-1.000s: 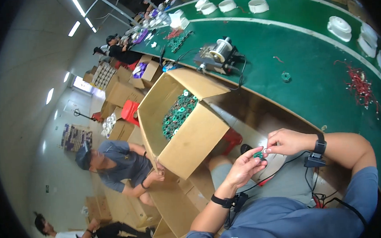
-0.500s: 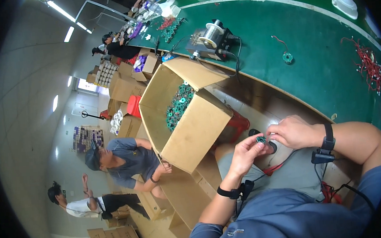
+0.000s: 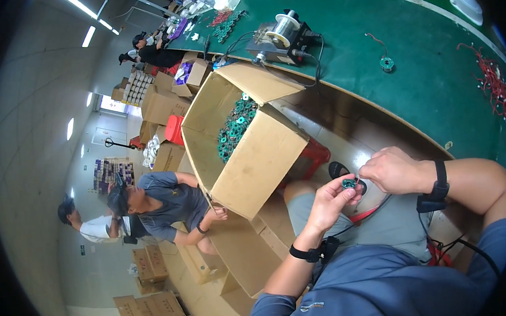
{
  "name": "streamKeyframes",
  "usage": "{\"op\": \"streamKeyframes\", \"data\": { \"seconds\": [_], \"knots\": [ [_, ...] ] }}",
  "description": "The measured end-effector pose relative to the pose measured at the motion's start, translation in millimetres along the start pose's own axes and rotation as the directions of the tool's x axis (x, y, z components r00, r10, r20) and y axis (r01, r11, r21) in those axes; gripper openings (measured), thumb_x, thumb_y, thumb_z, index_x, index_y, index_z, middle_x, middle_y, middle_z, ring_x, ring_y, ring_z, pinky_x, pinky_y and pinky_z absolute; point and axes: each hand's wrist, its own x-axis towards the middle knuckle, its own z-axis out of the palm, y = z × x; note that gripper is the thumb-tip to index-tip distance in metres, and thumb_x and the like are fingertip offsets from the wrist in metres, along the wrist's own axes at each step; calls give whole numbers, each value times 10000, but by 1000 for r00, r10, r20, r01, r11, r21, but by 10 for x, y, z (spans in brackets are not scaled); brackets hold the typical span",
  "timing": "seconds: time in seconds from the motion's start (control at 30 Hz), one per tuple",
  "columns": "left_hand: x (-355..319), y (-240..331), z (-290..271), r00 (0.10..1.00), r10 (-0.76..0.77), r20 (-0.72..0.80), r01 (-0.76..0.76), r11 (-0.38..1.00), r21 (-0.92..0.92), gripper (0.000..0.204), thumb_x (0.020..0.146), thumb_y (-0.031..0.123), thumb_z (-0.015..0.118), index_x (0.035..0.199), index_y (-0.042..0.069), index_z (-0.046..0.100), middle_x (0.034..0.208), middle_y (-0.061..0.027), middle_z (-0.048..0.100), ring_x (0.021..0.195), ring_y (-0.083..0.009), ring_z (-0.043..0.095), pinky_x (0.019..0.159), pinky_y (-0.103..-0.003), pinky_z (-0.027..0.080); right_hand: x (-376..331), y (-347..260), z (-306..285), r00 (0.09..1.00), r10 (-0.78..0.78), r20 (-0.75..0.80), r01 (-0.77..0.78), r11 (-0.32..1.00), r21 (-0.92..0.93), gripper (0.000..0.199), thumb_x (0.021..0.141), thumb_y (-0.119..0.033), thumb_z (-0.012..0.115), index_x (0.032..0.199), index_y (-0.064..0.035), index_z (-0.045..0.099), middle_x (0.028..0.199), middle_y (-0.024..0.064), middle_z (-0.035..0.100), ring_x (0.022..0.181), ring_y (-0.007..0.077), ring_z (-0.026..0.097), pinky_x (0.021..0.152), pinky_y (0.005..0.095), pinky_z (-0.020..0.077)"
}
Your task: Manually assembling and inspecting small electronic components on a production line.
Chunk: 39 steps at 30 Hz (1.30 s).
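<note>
My left hand (image 3: 330, 204) pinches a small round green circuit board (image 3: 349, 183) between thumb and fingers, above my lap. Close against its right side, my right hand (image 3: 392, 171) has its fingertips pressed together. Whatever those fingertips hold, if anything, is too small to make out. To the left of my hands stands a tilted open cardboard box (image 3: 259, 172) with a heap of similar green boards (image 3: 237, 127) inside. On the green table, another round board (image 3: 387, 64) lies with a red wire attached.
A wire spool (image 3: 283, 30) sits on a black device with cables on the table (image 3: 338, 42). Red wires (image 3: 495, 88) lie in a bunch at the right. A co-worker (image 3: 177, 203) sits beyond the box, a hand at its edge. A red stool (image 3: 313, 154) stands behind it.
My hands stay together around the board, which has turned slightly. The view has shifted a little. The person in white at the back now stands closer behind the seated co-worker.
</note>
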Motion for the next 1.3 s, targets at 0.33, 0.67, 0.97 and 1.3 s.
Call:
{"op": "streamKeyframes", "data": {
  "seconds": [0.33, 0.67, 0.97, 1.3],
  "knots": [
    [-356, 887, 278, 782, 544, 305, -441, 137, 887, 345, 829, 8, 716, 1146, 17, 581, 1181, -156, 578, 969, -270, 642, 775, -335, 558, -71, 170, -24, 922, 289, 256, -275, 957, -89, 57, 842, -126, 626, 862, -92, 667, 754, 150, 686, 756, 367, 676, 659, 480, 520],
    [-945, 1896, 1249, 249, 601, 760, -735, -393, 552, 256, 693, 44, 667, 938, 95, 611, 1015, -137, 639, 750, -243, 610, 624, -333, 532, -80, 112, -23, 913, 276, 300, -274, 961, -49, 135, 922, -173, 591, 860, -77, 662, 759, 166, 673, 757, 391, 657, 673, 494, 513],
    [-1321, 2150, 1522, 563, 510, 651, -625, -252, 738, 113, 765, 8, 601, 723, 91, 664, 731, -121, 579, 643, -234, 580, 578, -328, 533, -101, 117, 2, 918, 263, 297, -267, 963, -27, 121, 917, -158, 592, 870, -75, 667, 753, 171, 666, 751, 396, 649, 665, 498, 509],
    [-1233, 1723, 1124, 504, 627, 594, -770, 15, 638, 218, 745, -13, 697, 946, 43, 632, 987, -150, 615, 817, -250, 621, 700, -337, 544, -88, 78, -4, 913, 249, 325, -266, 964, 9, 138, 948, -176, 578, 893, -76, 654, 761, 164, 666, 763, 387, 651, 683, 491, 506]
  ]
}}
